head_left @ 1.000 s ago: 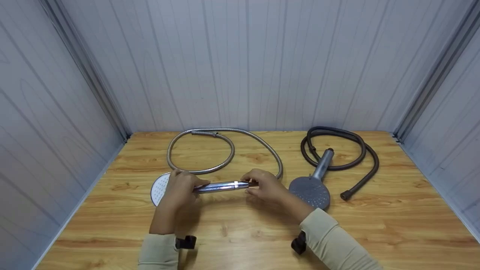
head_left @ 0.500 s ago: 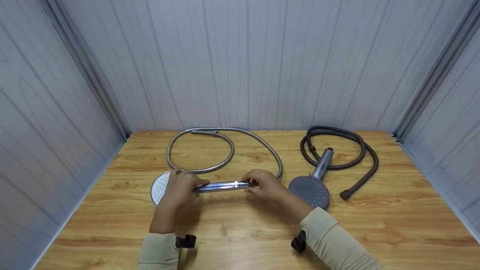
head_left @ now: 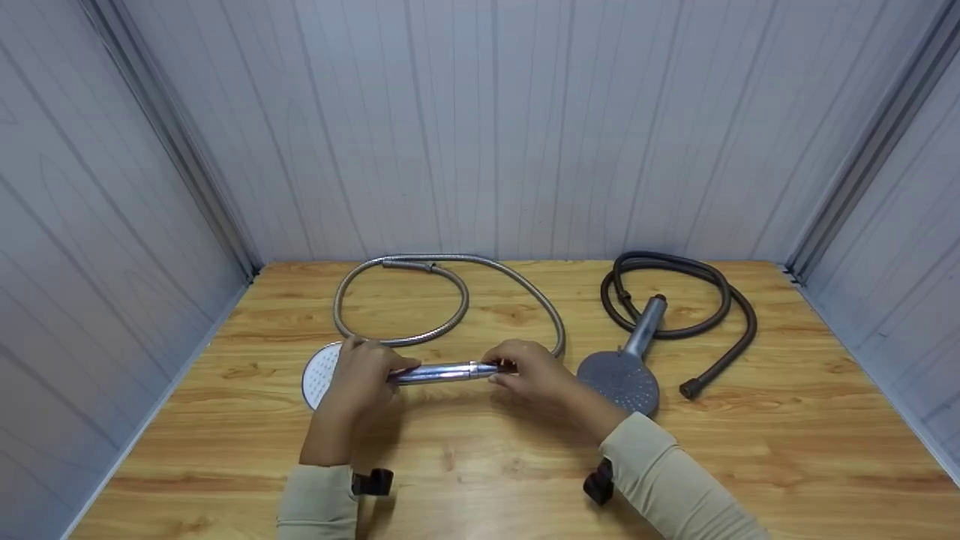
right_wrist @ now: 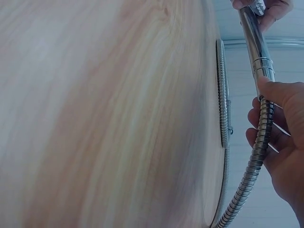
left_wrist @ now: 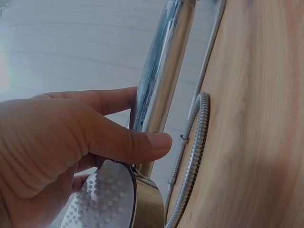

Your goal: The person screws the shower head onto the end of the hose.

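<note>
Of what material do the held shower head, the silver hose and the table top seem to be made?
Held shower head: mirror-like chrome handle with reflections; metal or plated plastic, I cannot tell. Its spray face looks like whitish plastic or rubber, with small nubs.
Silver hose: probably metal, from its shiny ridged surface.
Table top: wood grain with a slight sheen; wood or laminate.

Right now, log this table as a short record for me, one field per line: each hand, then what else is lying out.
Left hand: grips the chrome shower head by its handle
Right hand: pinches the joint where the silver hose meets that handle
Joint tightness: cannot be told
Silver hose: loops on the table beyond the hands
Spare head: grey shower head, spray face up, handle across the dark hose
Dark hose: coiled at back right, one end pointing toward the person
</note>
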### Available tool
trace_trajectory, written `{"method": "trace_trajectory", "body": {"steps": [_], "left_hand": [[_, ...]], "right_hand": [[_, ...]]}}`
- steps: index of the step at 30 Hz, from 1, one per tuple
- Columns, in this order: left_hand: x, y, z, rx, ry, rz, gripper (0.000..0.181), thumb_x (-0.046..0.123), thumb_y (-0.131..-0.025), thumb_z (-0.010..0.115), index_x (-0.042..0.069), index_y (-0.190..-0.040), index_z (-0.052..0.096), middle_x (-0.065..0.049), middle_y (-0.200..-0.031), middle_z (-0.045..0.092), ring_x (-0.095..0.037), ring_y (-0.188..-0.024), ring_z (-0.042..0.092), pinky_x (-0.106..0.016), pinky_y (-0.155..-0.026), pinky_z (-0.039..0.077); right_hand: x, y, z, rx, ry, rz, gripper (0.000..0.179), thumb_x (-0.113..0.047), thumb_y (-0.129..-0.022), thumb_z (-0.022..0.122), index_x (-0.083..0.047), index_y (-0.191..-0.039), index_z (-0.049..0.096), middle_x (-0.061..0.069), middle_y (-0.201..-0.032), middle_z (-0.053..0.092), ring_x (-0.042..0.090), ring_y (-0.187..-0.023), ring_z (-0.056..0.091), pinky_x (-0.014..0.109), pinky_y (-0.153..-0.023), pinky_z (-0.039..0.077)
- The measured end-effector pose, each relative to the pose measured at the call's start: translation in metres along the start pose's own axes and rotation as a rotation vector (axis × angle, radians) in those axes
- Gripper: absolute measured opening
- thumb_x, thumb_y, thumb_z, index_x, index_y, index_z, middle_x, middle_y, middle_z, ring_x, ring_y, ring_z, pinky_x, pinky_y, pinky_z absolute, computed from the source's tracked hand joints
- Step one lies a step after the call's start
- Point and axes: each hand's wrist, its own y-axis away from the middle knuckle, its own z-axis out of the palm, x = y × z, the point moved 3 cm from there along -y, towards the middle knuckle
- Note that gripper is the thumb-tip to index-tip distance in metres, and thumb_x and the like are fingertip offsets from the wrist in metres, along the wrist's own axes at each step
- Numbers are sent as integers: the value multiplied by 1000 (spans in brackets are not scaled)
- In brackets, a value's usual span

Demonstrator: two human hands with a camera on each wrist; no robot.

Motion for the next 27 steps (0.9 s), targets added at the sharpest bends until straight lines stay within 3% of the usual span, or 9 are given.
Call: {"method": "trace_trajectory", "body": {"steps": [13,19,27], "left_hand": [[-1,-1,2,-10,-1,6,42,-8,-69,76,20,-99,80,5,-86,75,-21,-85,66,-54,-102,33],[-1,0,2,8,-5,19,43,-8,-66,77,20,-98,80,5,-85,75,-22,-86,66,-54,-99,34],[-3,1,1,-10,-3,2,43,-7,-68,75,20,-101,80,6,-86,74,-22,-86,66,-54,-101,33]], "right_hand": [[-1,1,0,-51,-17,70,22,-12,-93,65,-8,-114,70,1,-100,67,12,-86,60,28,-73,52],[-1,1,-1,-8,34,-13,23,-11,-91,68,-4,-113,69,7,-102,69,18,-86,64,33,-74,54],[-3,2,-2,100,13,-112,23,1,-83,73,-5,-106,70,6,-96,65,17,-80,62,27,-70,53]]}}
